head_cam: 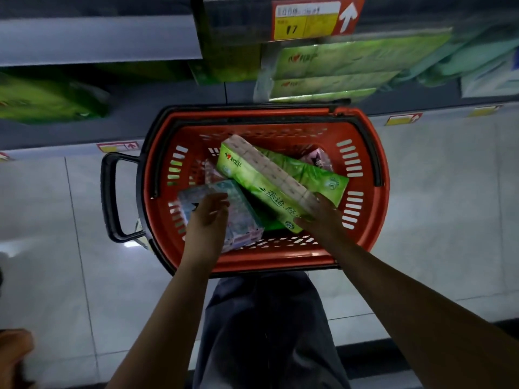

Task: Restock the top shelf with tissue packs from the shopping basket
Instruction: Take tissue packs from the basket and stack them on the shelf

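Observation:
A red shopping basket [362, 231] with black handles sits on the floor in front of me, holding several tissue packs. A long green tissue pack [261, 181] lies slanted across the top of the pile. My right hand [320, 220] grips its near end. My left hand [207, 217] rests with spread fingers on a pale blue and pink tissue pack [244, 217] at the basket's left side. A second green pack [314, 175] and a pink pack [320, 161] lie underneath, partly hidden.
Shelves [98, 37] rise behind the basket, with green tissue packs [337, 66] stacked at the right and another green pack [47, 99] at the left. A red and yellow price tag [309, 21] hangs on a shelf edge. Pale tiled floor [449, 220] surrounds the basket.

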The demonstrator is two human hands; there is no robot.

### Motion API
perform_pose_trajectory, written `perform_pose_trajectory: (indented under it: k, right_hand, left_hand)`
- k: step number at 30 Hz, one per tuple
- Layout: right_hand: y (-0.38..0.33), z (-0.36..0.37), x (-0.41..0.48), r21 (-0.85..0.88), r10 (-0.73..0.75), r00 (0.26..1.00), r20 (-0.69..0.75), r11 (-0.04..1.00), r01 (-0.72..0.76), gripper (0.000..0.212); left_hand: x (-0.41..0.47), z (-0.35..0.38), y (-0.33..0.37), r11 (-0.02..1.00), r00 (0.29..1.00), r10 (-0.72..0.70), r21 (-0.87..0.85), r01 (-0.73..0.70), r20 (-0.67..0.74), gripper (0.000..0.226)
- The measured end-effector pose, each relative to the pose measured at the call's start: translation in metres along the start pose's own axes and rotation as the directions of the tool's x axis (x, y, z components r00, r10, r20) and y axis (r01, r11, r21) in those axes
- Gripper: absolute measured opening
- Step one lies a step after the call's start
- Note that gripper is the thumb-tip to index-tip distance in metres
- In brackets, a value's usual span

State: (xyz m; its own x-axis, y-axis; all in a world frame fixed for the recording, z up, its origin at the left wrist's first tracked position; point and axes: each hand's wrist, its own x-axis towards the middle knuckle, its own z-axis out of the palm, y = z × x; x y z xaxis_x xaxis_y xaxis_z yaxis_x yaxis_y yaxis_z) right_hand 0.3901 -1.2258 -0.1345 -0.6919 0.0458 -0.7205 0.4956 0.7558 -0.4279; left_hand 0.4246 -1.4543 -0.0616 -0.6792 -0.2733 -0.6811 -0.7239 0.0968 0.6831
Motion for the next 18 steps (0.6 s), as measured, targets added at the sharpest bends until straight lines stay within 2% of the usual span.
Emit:
perform_pose_trajectory:
  k: [5, 11, 18]
  right_hand:
    - [0.008, -0.001, 0.005, -0.078, -0.006, 0.999, -0.038, 0.997, 0.003, 0.08]
    - [0.01, 0.003, 0.005, -0.091, -0.011, 0.999, -0.041, 0.996, 0.007, 0.081]
    - [0.009, 0.006, -0.001, -0.011, -0.004, 0.998, -0.063, 1.0, 0.003, 0.075]
  left_hand:
    - [-0.003, -0.001, -0.005, 0.999, 0.999, -0.031, -0.032, 0.03, -0.029, 0.024]
    - [-0.006, 0.007, -0.008, 0.999, 0.998, -0.049, -0.01, 0.048, -0.031, 0.022]
    - [-0.018, 0.016, -0.01, 0.995, 0.995, -0.097, -0.02, 0.097, -0.008, 0.018]
